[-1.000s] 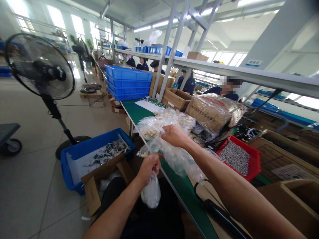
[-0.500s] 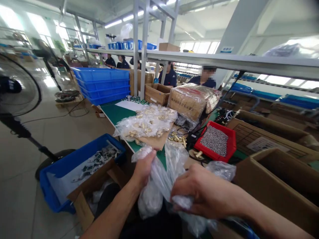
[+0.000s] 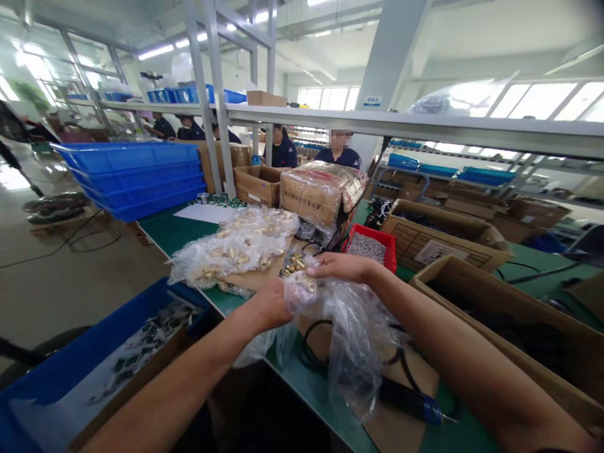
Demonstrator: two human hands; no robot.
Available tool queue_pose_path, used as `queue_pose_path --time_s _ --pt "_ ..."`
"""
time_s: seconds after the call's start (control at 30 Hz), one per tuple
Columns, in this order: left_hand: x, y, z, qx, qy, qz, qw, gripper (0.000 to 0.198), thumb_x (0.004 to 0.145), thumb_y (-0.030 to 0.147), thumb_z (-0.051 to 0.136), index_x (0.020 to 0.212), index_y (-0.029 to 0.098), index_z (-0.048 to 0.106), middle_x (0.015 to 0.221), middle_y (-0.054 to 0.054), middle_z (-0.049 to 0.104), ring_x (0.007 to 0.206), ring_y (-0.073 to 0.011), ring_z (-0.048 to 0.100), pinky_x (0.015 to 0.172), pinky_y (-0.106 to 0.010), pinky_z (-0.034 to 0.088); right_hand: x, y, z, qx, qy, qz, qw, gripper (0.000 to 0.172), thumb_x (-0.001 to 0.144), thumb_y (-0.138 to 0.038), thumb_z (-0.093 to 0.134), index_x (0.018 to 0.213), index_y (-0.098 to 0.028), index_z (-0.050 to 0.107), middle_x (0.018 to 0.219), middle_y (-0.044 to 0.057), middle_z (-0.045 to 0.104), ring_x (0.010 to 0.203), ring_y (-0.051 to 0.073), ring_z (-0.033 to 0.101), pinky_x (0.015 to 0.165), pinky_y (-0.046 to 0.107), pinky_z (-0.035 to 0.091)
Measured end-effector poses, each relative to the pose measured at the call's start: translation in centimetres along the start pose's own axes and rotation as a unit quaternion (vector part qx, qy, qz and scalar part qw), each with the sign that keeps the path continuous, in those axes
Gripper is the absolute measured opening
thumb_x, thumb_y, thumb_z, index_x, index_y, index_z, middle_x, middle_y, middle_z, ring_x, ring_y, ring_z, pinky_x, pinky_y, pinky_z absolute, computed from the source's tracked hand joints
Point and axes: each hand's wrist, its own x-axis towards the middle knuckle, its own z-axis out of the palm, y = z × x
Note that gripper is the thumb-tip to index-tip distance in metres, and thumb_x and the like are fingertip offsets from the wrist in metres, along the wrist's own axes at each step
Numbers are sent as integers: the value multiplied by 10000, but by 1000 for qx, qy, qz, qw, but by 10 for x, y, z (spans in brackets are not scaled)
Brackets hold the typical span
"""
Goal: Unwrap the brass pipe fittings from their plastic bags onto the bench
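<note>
Both my hands hold a crumpled clear plastic bag (image 3: 352,333) over the near edge of the green table (image 3: 189,229). My left hand (image 3: 271,305) is closed on the bag's left part, which hangs below the table edge. My right hand (image 3: 342,267) pinches the bag's top, just above a small heap of brass fittings (image 3: 293,264). Beyond them, clear bags of brass parts (image 3: 236,245) lie on a cardboard sheet.
A red tray of small grey parts (image 3: 372,245) and a wrapped cardboard parcel (image 3: 318,192) stand behind my hands. Open cardboard boxes (image 3: 500,314) fill the right. Stacked blue crates (image 3: 132,176) sit far left, a blue bin (image 3: 70,371) on the floor. A blue-tipped tool (image 3: 410,402) lies near. Seated workers are opposite.
My view has swung right and the fan has left it. Both hands have risen from my lap to the table edge, carrying the plastic bag toward the brass fittings.
</note>
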Motion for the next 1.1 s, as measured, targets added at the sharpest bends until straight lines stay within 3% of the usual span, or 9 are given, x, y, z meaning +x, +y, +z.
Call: queue_pose_path --time_s 0.13,0.33,0.43,0.5,0.57,0.7,0.83,0.97,1.1 --pt "6 -16 -8 34 16 -10 999 156 600 122 659 722 216 684 768 -67 683 889 -288 655 866 -358 493 1 11 6 136 79 -41 987 445 639 -500 798 849 -122 696 766 22 693 670 137 616 699 271 493" --pt "7 -36 -13 23 39 -80 996 103 626 214 702 727 205 685 692 -43 646 782 -266 634 681 -297 470 14 7 22 144 171 -41 974 364 592 -388 812 801 -111 702 723 38 681 636 147 596 656 285 482" --pt "-1 -43 -20 40 38 -126 990 364 629 304 768 966 188 698 746 -31 663 746 -244 625 694 -302 459 21 8 15 127 269 -27 954 289 603 -361 780 710 -123 655 642 15 630 568 128 543 600 276 447" --pt "-9 -47 -28 58 59 -172 982 650 594 382 820 1180 180 622 776 -18 663 725 -223 620 699 -298 451 22 5 2 99 329 -34 939 276 613 -364 763 678 -136 622 611 -1 594 540 114 505 573 267 419" --pt "-18 -51 -36 58 107 -214 969 766 620 467 806 1276 170 547 782 -13 658 709 -204 619 692 -291 443 21 -4 -13 45 369 -47 927 285 643 -398 736 668 -148 602 598 -10 562 524 106 474 547 259 386" --pt "-32 -53 -46 28 201 -228 952 603 720 527 715 1187 164 601 707 -1 630 624 -165 571 619 -268 407 19 -31 -36 -228 414 -6 881 282 701 -415 678 603 -163 595 569 5 518 536 125 465 533 266 332" --pt "-36 -46 -48 7 182 -221 958 604 722 518 719 1189 152 611 590 40 527 544 -131 478 542 -242 334 25 -51 -44 -444 422 38 789 231 748 -379 604 665 -172 667 635 66 597 627 186 550 573 293 355" --pt "-32 -33 -47 -1 172 -199 965 722 716 507 735 1299 134 528 569 71 463 536 -110 444 548 -231 327 33 -58 -43 -494 433 67 751 203 724 -335 590 753 -167 701 697 91 640 675 204 577 591 291 374" --pt "-17 -13 -40 -19 147 -194 970 1035 670 467 790 1479 104 257 594 75 500 546 -128 496 574 -244 399 38 -68 -25 -394 492 -24 776 193 714 -326 583 651 -153 642 568 25 537 564 140 484 545 270 327"
